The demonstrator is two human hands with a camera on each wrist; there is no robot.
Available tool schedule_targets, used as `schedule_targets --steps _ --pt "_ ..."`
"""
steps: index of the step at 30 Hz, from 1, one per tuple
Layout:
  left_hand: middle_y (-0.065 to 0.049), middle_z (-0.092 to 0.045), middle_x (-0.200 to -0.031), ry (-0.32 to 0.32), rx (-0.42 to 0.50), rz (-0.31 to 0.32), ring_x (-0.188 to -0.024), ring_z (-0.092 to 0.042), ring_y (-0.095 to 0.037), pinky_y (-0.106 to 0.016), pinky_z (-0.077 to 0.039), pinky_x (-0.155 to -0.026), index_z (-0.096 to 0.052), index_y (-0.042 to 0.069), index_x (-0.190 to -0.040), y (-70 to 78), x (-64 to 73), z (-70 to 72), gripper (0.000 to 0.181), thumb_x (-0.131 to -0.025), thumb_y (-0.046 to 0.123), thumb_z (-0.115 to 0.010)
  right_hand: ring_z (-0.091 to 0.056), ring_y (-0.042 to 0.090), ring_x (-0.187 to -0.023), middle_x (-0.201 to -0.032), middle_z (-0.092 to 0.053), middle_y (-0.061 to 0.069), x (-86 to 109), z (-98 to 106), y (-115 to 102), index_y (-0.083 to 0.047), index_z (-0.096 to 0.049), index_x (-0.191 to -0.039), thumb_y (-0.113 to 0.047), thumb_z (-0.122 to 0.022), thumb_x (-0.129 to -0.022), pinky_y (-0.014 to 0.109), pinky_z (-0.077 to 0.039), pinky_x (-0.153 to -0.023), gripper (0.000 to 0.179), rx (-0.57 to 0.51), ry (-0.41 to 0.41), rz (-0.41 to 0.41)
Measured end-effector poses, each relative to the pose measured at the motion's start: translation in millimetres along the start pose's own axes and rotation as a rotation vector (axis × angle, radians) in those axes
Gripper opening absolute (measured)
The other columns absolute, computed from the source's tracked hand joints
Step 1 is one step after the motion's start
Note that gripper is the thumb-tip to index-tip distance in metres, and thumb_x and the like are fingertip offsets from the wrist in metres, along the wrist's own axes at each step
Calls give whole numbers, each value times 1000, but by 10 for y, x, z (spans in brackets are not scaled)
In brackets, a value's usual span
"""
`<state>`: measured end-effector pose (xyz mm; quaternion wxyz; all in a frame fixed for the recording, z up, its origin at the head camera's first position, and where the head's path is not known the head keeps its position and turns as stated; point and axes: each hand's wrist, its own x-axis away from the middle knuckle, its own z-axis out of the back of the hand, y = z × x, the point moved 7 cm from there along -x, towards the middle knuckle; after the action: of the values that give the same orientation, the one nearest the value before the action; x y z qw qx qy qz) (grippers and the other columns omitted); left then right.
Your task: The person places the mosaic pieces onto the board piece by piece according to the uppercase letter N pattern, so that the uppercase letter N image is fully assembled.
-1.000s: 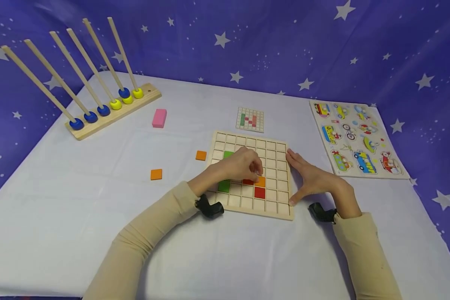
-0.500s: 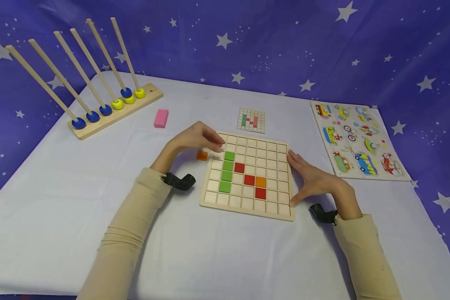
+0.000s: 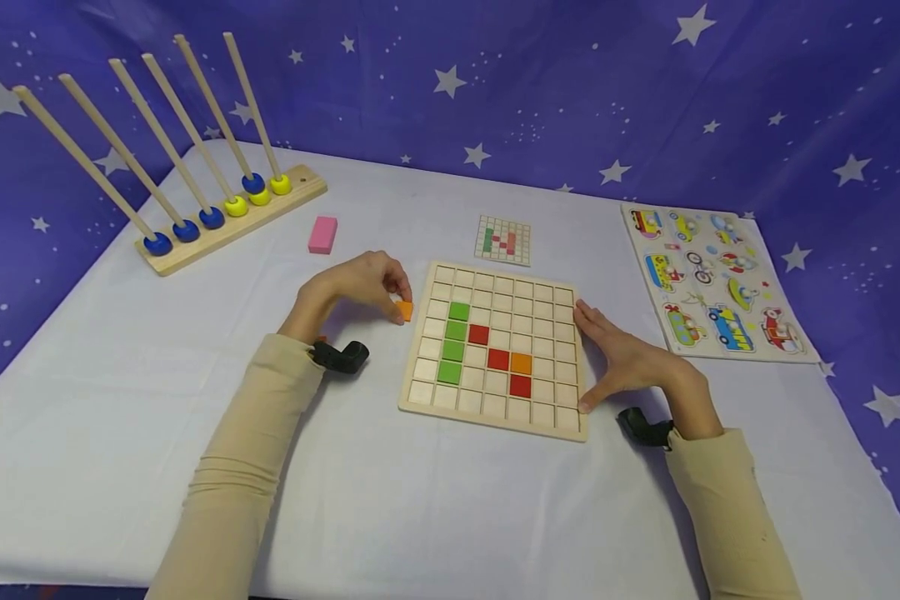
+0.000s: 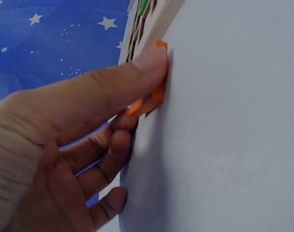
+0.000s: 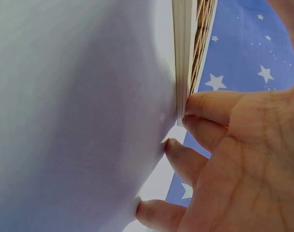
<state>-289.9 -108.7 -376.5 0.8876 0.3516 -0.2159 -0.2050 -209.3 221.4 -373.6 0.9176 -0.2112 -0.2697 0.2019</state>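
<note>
My left hand [image 3: 360, 286] is beside the left edge of a wooden grid board [image 3: 492, 423], thumb and fingertips pinching an orange square tile [image 3: 405, 311]. In the left wrist view the same tile [image 4: 159, 92] shows between thumb and fingers, close over the white cloth. On the board lie a column of green tiles [image 3: 453, 351], three red tiles [image 3: 498, 360] and one orange tile [image 3: 521, 364]. My right hand [image 3: 630, 357] rests against the board's right edge, its fingers spread, the index fingertip higher up and the thumb near the lower corner.
Behind the board lies a small pattern card [image 3: 503, 241]. A pink block [image 3: 322, 235] and a wooden bead abacus [image 3: 232, 221] stand to the left. At the right is a picture puzzle board [image 3: 716, 279]. Another orange piece [image 3: 322, 339] peeks out by my left wrist.
My left hand has moved left from over the board, leaving an orange tile in the grid, and now pinches another orange tile beside the board. The right hand has stayed at the board's edge.
</note>
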Motion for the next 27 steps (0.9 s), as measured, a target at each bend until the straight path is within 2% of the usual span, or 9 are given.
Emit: schedule_targets --steps 2,5,7,9,14,17,21,23,27 --pt "-4 -66 -84 58 13 -7 -83 -54 -18 -28 -40 -76 -70 7 -85 -45 3 46 20 -71 11 -83 7 41 -147 -161 10 16 -2 -3 -4 2 -3 -152 -40 -92 -55 61 -6 -115 138 -1 -2 -1" --pt "-7 -72 -86 203 47 -1 -80 -57 -15 -26 -42 -74 -72 4 -89 -165 20 163 16 -77 13 -79 8 41 -147 -161 9 16 -4 -5 -5 2 -3 -152 -40 -92 -55 62 -6 -115 138 -2 -3 -2" --pt "-8 -73 -91 287 83 10 -82 -57 -12 -25 -43 -76 -74 4 -98 -247 38 233 20 -82 17 -76 8 42 -147 -161 9 16 -4 -5 -6 2 -3 -152 -40 -92 -55 62 -6 -115 138 -2 -3 0" --pt "-13 -73 -96 334 152 11 -84 -61 -13 -27 -45 -83 -72 2 -109 -301 51 279 27 -87 18 -71 8 42 -147 -161 9 16 -3 -3 -5 2 -3 -152 -40 -92 -55 61 -6 -115 138 -2 -2 2" --pt "-21 -72 -101 327 266 -37 -93 -69 -17 -37 -43 -101 -60 -5 -125 -258 35 291 35 -97 15 -57 8 41 -147 -161 10 17 0 3 1 2 -2 -152 -40 -91 -56 62 -7 -114 138 -3 -2 10" --pt "-22 -71 -103 325 306 -67 -91 -71 -16 -29 -46 -94 -58 -6 -127 -163 -1 263 35 -96 11 -57 8 41 -147 -161 11 17 -1 3 6 2 -1 -152 -40 -91 -56 62 -7 -114 138 -4 -5 13" --pt "-24 -70 -104 332 468 -135 -82 -73 -22 -25 -52 -83 -57 -7 -123 7 -68 200 32 -93 3 -57 9 41 -147 -161 11 16 -4 1 16 2 -2 -152 -40 -91 -56 62 -6 -114 138 -6 -5 14" --pt "-24 -71 -101 325 550 -169 -81 -73 -27 -31 -54 -83 -56 -8 -120 102 -104 152 29 -93 0 -57 9 42 -147 -161 11 15 -5 1 18 2 -2 -152 -40 -92 -55 62 -6 -114 138 -10 -3 14" --pt "-18 -72 -96 319 591 -199 -82 -71 -36 -47 -54 -82 -62 -7 -116 340 -152 51 26 -91 1 -60 9 42 -147 -162 10 15 -7 1 17 3 -3 -152 -39 -92 -55 63 -5 -114 138 -18 2 20"
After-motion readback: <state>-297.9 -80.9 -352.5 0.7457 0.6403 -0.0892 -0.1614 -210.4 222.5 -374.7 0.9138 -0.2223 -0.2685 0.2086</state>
